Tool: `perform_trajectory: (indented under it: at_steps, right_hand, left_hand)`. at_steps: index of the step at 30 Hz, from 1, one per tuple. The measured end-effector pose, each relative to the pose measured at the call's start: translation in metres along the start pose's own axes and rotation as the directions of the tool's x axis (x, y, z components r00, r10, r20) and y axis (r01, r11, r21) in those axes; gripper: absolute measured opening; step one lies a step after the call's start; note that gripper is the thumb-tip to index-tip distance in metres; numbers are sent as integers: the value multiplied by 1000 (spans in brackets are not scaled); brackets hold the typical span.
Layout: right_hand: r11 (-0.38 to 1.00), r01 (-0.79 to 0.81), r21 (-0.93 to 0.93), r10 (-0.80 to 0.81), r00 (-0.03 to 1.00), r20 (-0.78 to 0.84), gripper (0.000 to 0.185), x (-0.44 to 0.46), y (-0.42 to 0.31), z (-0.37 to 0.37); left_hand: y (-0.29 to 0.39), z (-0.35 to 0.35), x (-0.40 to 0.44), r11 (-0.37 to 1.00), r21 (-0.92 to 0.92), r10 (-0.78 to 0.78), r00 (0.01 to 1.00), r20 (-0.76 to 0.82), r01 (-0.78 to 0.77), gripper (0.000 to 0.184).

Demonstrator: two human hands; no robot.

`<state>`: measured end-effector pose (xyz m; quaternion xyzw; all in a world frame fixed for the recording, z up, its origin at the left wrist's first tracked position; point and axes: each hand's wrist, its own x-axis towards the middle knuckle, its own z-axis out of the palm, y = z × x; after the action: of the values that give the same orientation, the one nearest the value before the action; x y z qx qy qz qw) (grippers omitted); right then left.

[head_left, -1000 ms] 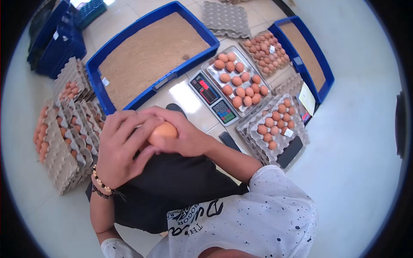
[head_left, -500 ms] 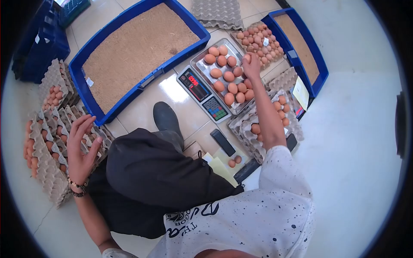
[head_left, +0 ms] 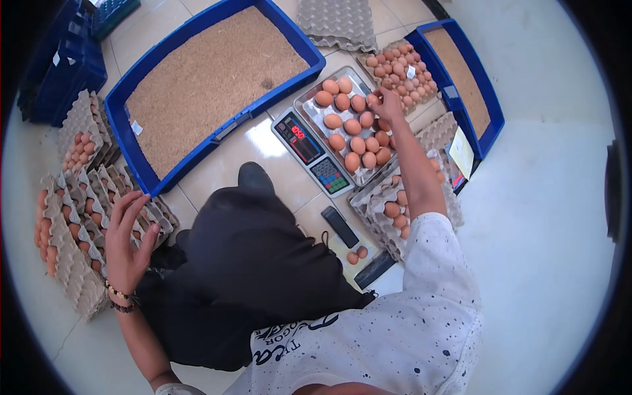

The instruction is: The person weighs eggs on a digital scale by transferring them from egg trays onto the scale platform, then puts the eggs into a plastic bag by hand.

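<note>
My right hand (head_left: 388, 104) has its fingers round a brown egg (head_left: 373, 100) at the upper right side of the steel weighing pan (head_left: 320, 109). Several other brown eggs (head_left: 353, 127) lie loose on that pan. The pan belongs to a digital scale (head_left: 287, 155) with lit red digits and a keypad. On the left, my left hand (head_left: 128, 250) is raised with fingers apart, holding nothing. Near it stand tilted egg trays (head_left: 72, 270) with eggs between them.
A blue crate (head_left: 217, 137) with a brown grainy filling stands ahead, a narrower one (head_left: 490, 135) at right. Around the scale are a full egg tray (head_left: 403, 69), stacked empty trays (head_left: 336, 23), a part-filled tray (head_left: 378, 210), a dark phone-like object (head_left: 340, 227) and two eggs (head_left: 357, 255).
My right hand has stayed near the pan's upper right side, with slightly more eggs now on the pan. The red digits have changed. My bent leg has shifted; my left hand remains raised.
</note>
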<state>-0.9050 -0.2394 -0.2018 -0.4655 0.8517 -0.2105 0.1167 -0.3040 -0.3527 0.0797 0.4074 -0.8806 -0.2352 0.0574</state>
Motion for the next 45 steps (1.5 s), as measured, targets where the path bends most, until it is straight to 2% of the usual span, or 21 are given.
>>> perform_trajectory:
  at_steps: [2, 6, 7, 10, 13, 16, 17, 20, 24, 26, 29, 35, 37, 39, 42, 45]
  right_hand:
    - [1000, 20, -5, -20, 1000, 23, 30, 3, 2, 2]
    - [989, 35, -147, -20, 995, 99, 37, 28, 0, -6]
    - [978, 55, -204, -53, 998, 16, 37, 34, -24, -18]
    - [1000, -29, -9, 29, 999, -24, 33, 111, -24, 1]
    - [998, -56, -22, 58, 995, 80, 41, 181, -51, 34]
    - [961, 29, -274, -14, 998, 59, 56, 238, -61, 81]
    - [943, -25, -333, 54, 996, 77, 63, 254, -61, 94]
    - [911, -59, -408, 113, 987, 111, 56, 288, -54, 124]
    - [901, 76, -427, -4, 986, 167, 39, 308, -28, 140]
    - [889, 148, -434, -81, 982, 170, 33, 308, -23, 131]
    - [851, 138, -507, 3, 964, 267, 32, 307, -40, 107]
    - [866, 149, -477, -92, 986, 142, 31, 295, -72, 60]
    - [855, 280, -436, -292, 955, 40, 31, 316, -46, 56]
    - [849, 254, -463, -213, 967, 139, 32, 321, -61, 28]
    - [797, 280, -536, -224, 960, 168, 28, 329, -77, -6]
    - [822, 332, -463, -301, 943, 143, 26, 313, -76, -26]
  left_hand:
    - [0, -2, -1, 1000, -14, -26, 1000, 15, 26, 43]
    - [-4, -4, -3, 996, -24, -87, 996, 34, 88, 45]
    - [-5, -5, -2, 995, -2, -101, 993, 54, 101, 45]
    - [-20, 8, 6, 983, -66, -162, 980, 116, 170, 49]
    - [-43, 45, 14, 976, -41, -202, 961, 188, 213, 46]
    - [-62, 72, 10, 963, 16, -264, 925, 274, 271, 43]
    - [-72, 80, 1, 954, 20, -293, 911, 292, 300, 43]
    - [-95, 92, -15, 931, 32, -354, 879, 320, 364, 42]
    - [-103, 99, -18, 909, 6, -399, 868, 295, 416, 41]
    - [-102, 102, -19, 908, -29, -391, 870, 301, 418, 41]
    - [-103, 103, -20, 915, -58, -363, 877, 314, 400, 41]
    - [-98, 100, -26, 925, -44, -350, 890, 294, 378, 37]
    - [-96, 99, -22, 930, -24, -343, 890, 299, 367, 37]
    - [-95, 98, -21, 934, -1, -337, 883, 326, 357, 40]
    - [-90, 99, -14, 941, -6, -316, 887, 336, 338, 42]
    - [-79, 88, -4, 953, 50, -297, 884, 360, 300, 45]
